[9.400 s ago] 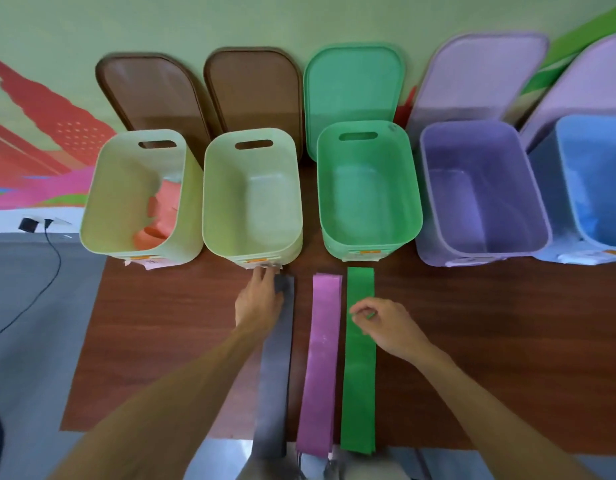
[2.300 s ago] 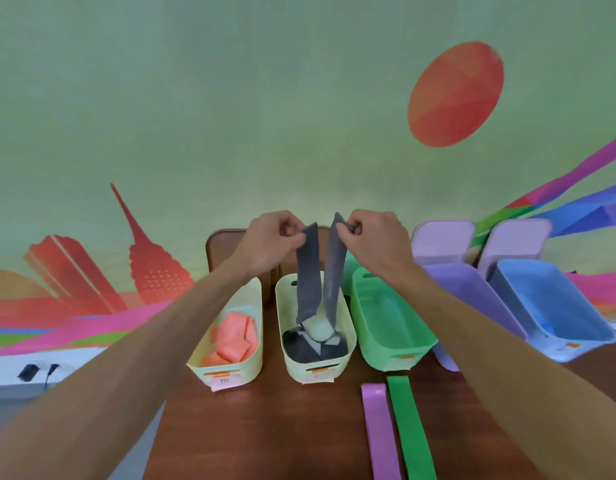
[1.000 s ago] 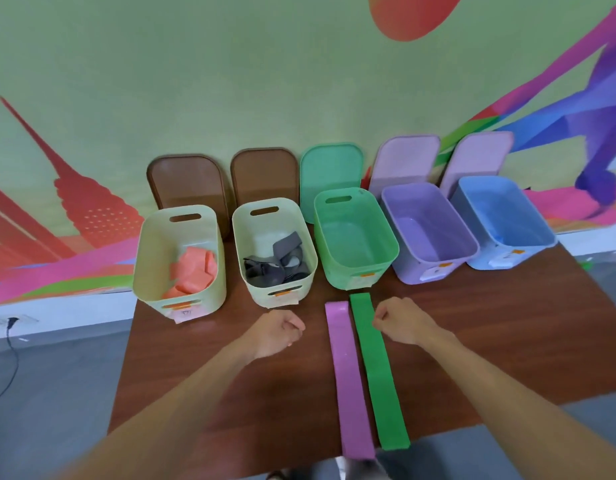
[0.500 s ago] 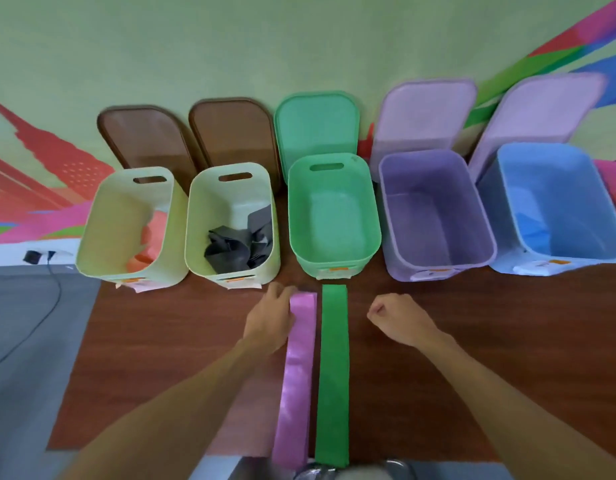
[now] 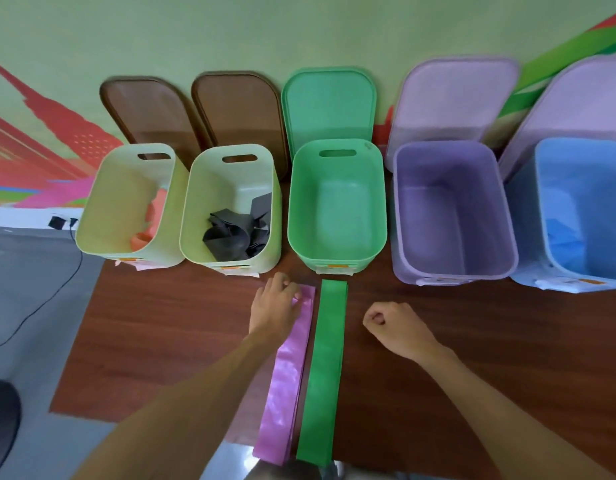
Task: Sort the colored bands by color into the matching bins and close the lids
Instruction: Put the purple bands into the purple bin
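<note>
Left hand (image 5: pixel 275 306) moved onto pink band (image 5: pixel 285 386), grip unclear, right hand (image 5: pixel 393 327) fisted, labels (image 5: pixel 337 267) unreadable

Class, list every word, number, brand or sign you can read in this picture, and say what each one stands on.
No text here is legible.
Small orange-and-white labels on the fronts of the green bin, purple bin, blue bin, pale bin with grey bands and pale bin with orange bands: too small and blurred to read.
Wall mural: coloured shapes only, no letters.
</note>
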Available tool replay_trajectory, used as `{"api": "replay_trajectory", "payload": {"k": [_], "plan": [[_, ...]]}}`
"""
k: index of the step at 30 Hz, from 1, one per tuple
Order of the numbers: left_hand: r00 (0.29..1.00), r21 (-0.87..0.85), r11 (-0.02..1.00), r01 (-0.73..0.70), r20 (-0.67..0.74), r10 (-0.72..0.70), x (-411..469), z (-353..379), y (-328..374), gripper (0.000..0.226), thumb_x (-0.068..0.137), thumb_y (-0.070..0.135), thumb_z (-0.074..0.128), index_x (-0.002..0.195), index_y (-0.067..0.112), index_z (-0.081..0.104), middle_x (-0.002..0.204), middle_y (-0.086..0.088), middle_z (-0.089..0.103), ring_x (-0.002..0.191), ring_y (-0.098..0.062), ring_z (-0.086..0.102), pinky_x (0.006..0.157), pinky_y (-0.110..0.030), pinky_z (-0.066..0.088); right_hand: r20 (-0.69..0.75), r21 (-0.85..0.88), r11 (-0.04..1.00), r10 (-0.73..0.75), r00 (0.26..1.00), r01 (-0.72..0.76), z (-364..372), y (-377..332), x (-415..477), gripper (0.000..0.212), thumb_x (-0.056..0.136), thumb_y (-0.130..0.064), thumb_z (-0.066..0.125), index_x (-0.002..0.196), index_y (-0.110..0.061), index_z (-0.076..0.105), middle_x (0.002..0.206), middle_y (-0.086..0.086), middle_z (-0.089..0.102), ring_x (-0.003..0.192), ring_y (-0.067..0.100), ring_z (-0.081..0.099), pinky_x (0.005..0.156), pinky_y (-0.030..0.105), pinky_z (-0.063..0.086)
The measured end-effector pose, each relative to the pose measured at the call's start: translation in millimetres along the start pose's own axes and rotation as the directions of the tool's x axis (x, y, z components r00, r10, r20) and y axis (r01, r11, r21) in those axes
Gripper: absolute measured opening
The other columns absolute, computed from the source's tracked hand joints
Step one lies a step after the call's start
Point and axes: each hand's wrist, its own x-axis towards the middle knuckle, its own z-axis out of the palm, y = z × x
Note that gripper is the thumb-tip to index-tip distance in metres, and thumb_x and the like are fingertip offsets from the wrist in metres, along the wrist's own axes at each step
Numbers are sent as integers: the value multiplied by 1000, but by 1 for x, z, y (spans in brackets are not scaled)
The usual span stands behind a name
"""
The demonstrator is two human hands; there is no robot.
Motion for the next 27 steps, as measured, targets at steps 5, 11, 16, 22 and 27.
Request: {"api": "replay_trajectory", "payload": {"k": [5, 11, 16, 22, 27], "plan": [[1000, -40, 999, -29, 4, 29, -1, -3, -7, 13, 91, 28, 58, 101, 23, 63, 111, 3, 53, 106, -16, 50, 87, -29, 35, -29, -22, 996, -89, 996, 88, 11, -30, 12, 19, 89, -23, 53, 96, -22, 71, 97, -6, 72, 89, 12, 67, 81, 37, 56], [999, -61, 998, -30, 28, 32, -9, -18, -23, 7, 95, 29, 47, 97, 24, 52, 102, 8, 61, 100, -16, 55, 86, -31, 28, -69, -222, 950, -240, 968, 220, 32, -77, 34, 36, 94, -25, 51, 129, -18, 53, 126, 1, 53, 109, 24, 60, 88, 43, 52], [995, -241, 970, -18, 96, 42, -14, -41, -39, 21, 95, 24, 53, 111, 14, 62, 108, -3, 65, 97, -21, 60, 82, -30, 44, -101, -343, 923, -221, 970, 174, 57, -90, 45, 42, 97, -29, 49, 135, -11, 46, 131, 6, 43, 107, 26, 60, 84, 38, 52], [987, -290, 956, -29, 143, 73, -20, -68, -49, 17, 93, 23, 53, 105, 13, 61, 102, -5, 66, 92, -24, 60, 77, -32, 46, -217, -393, 905, -262, 940, 162, 62, -97, 40, 31, 93, -29, 58, 119, -13, 58, 128, 5, 46, 98, 19, 64, 80, 32, 55], [973, -237, 966, -105, 175, 149, -25, -91, -47, 17, 96, 28, 44, 105, 15, 51, 94, -2, 61, 83, -24, 56, 70, -35, 45, -272, -374, 914, -271, 923, 158, 59, -105, 27, 15, 94, -24, 56, 103, -13, 61, 112, 2, 52, 90, 19, 63, 72, 31, 51]]}}
